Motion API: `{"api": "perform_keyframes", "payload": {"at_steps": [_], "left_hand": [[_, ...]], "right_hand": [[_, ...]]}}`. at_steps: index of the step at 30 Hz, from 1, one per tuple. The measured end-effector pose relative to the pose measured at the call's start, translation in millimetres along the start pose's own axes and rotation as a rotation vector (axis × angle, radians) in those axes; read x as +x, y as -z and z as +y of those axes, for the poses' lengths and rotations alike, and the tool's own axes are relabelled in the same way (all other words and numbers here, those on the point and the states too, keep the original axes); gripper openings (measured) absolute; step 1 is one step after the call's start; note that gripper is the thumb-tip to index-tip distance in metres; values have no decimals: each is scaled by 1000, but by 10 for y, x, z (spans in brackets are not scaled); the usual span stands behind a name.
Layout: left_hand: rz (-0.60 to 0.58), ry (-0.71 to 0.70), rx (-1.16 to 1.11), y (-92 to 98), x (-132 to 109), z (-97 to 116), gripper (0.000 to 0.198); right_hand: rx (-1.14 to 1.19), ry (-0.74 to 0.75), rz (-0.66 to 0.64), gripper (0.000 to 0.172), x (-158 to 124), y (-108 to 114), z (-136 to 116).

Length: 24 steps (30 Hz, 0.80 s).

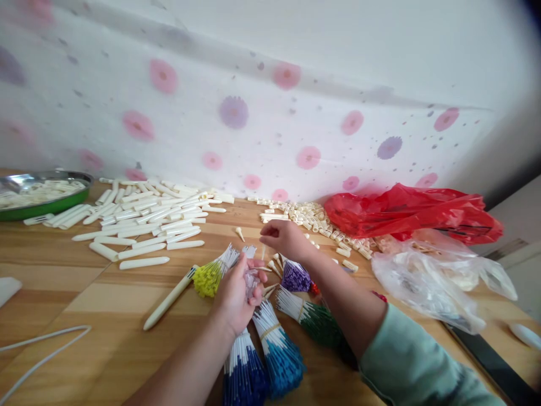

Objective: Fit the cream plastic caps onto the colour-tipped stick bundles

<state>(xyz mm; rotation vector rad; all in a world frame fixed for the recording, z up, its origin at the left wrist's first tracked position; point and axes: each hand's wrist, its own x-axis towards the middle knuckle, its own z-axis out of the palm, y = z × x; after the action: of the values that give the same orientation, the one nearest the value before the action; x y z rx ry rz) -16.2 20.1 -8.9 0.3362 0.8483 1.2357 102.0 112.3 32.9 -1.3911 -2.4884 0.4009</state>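
My left hand (237,293) is closed around a small clear plastic part with thin refills sticking out of it, just above the wooden table (105,304). My right hand (284,237) hovers a little farther back, its fingers pinched on a thin clear refill that points down toward the left hand. Bundles of pen refills lie around the hands: a yellow-tipped bundle (210,276), a purple one (295,277), a green one (315,321), a light blue one (279,352) and a dark blue one (244,372). One assembled cream pen (169,300) lies left of my left hand.
A heap of white pen barrels (143,217) covers the back left. A green metal-lined tray (40,194) stands at the far left. Small cream caps (315,220) are piled at the back, beside a red plastic bag (406,211) and a clear bag (435,279). A white cable (42,344) lies front left.
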Motion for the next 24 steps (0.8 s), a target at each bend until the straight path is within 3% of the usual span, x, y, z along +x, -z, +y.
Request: {"api": "perform_keyframes", "payload": {"at_steps": [4, 7, 10, 13, 18, 24], "left_hand": [[-79, 1, 60, -39, -39, -65, 32], [-181, -45, 117, -54, -59, -109, 25], [-232, -82, 150, -55, -64, -137, 24], [-169, -87, 158, -59, -65, -167, 25], [-62, -75, 157, -81, -48, -249, 26], [-67, -33, 174, -88, -35, -290, 28]], "right_hand": [[548, 48, 202, 14, -325, 39, -88], [703, 33, 250, 9, -507, -62, -105], [613, 74, 389, 10, -676, -123, -86], [431, 202, 506, 9, -860, -124, -84], [158, 231, 312, 19, -1030, -165, -145], [42, 226, 317, 16, -1013, -218, -134]]}}
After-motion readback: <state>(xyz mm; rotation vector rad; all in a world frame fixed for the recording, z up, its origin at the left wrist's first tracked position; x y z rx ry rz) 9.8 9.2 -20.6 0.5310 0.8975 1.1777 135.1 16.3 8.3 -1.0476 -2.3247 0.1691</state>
